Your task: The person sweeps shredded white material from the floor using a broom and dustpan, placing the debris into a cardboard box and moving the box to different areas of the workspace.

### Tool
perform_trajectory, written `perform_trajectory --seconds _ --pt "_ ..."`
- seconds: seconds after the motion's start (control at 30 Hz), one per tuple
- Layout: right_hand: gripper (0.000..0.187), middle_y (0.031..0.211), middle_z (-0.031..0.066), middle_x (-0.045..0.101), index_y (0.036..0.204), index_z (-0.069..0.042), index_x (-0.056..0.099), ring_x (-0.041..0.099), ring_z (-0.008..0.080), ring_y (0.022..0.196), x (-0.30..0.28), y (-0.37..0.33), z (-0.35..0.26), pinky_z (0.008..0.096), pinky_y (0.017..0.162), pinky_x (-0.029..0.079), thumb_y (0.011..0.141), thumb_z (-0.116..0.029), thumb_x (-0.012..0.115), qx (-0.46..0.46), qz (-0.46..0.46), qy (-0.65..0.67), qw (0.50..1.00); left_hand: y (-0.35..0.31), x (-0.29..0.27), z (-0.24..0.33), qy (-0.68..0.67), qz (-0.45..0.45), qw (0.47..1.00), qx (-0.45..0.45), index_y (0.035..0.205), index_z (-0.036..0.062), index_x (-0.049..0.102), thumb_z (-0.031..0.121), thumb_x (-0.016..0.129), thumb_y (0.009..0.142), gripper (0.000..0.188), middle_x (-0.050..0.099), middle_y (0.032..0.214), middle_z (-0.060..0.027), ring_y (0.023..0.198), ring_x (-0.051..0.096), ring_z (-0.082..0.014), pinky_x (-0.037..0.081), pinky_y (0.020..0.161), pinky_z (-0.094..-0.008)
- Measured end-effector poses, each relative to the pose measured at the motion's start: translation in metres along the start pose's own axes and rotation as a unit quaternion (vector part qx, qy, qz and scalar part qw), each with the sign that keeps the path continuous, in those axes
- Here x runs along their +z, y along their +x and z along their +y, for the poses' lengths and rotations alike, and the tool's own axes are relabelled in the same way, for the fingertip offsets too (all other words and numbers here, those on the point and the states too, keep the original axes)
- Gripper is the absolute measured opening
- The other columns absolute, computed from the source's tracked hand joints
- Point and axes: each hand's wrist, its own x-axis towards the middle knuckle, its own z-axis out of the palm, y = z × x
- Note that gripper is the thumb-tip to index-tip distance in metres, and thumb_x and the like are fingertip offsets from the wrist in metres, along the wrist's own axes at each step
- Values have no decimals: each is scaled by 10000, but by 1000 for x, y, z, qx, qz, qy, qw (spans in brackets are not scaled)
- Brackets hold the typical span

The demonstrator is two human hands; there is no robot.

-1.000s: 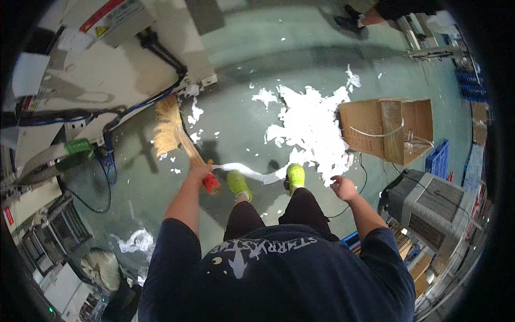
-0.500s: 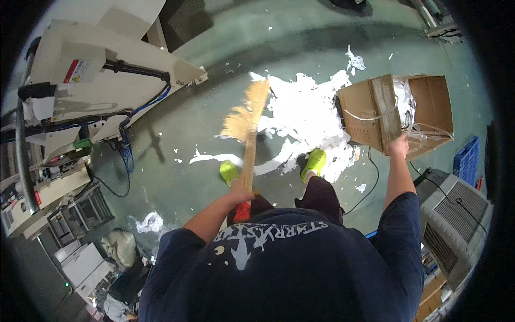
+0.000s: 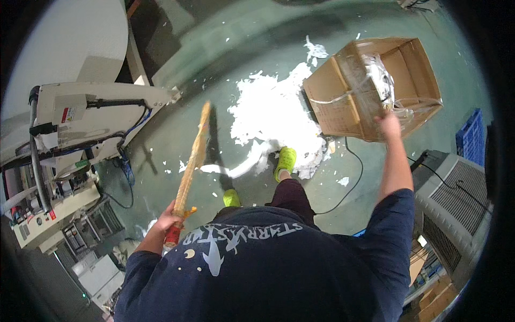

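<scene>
My left hand (image 3: pixel 168 216) is closed round the handle of a straw broom (image 3: pixel 190 169), near its red end. Seen narrow side on, the broom slants away from me with its tip over the floor left of the scraps. My right hand (image 3: pixel 390 126) grips the near edge of a tilted cardboard box (image 3: pixel 335 94); its fingers are partly hidden. The box's open side is turned to the right, and crumpled white and clear material (image 3: pixel 380 80) shows inside. A heap of torn white scraps (image 3: pixel 268 107) covers the floor between broom and box.
At left stands a beige machine (image 3: pixel 70 102) with cables. A grey slatted unit (image 3: pixel 453 206) and a blue plastic crate (image 3: pixel 470 133) are at right. A black cable (image 3: pixel 360 177) crosses the floor near my green shoe (image 3: pixel 285 161). Small scraps lie scattered around.
The broom has swung to the left, away from the scraps, and turned narrow side on. The box has shifted farther away and tilted more, still in my right hand. My view has moved too.
</scene>
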Motion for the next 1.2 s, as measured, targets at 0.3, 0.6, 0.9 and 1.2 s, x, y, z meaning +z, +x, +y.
perform_trajectory --seconds 0.3,0.6,0.9,1.2 --pt "290 851 150 579 934 -13 527 556 285 800 -129 -163 117 340 675 422 674 -127 590 67 165 47 983 5 5 -52 -221 67 965 -126 995 39 414 40 487 667 336 476 678 -84 551 501 -209 429 443 -293" --pt "195 757 171 564 801 -26 553 533 333 730 4 -405 53 375 637 419 665 -153 612 145 178 59 972 146 147 -4 -379 -217 899 -41 775 52 521 239 434 739 209 564 737 -81 671 547 -210 455 610 -321" --pt "220 715 182 550 751 -35 539 524 355 726 190 -589 52 419 635 419 646 -214 612 273 70 78 956 86 149 6 -278 -318 899 -112 853 0 476 277 503 705 315 524 656 -117 519 530 -237 472 454 -308" --pt "529 847 181 556 1115 -83 365 533 351 777 320 -715 -21 410 701 419 652 -156 610 351 -182 256 882 -5 61 8 -2 -260 966 -16 1126 132 319 162 478 709 448 487 831 -96 572 499 -197 445 470 -316"
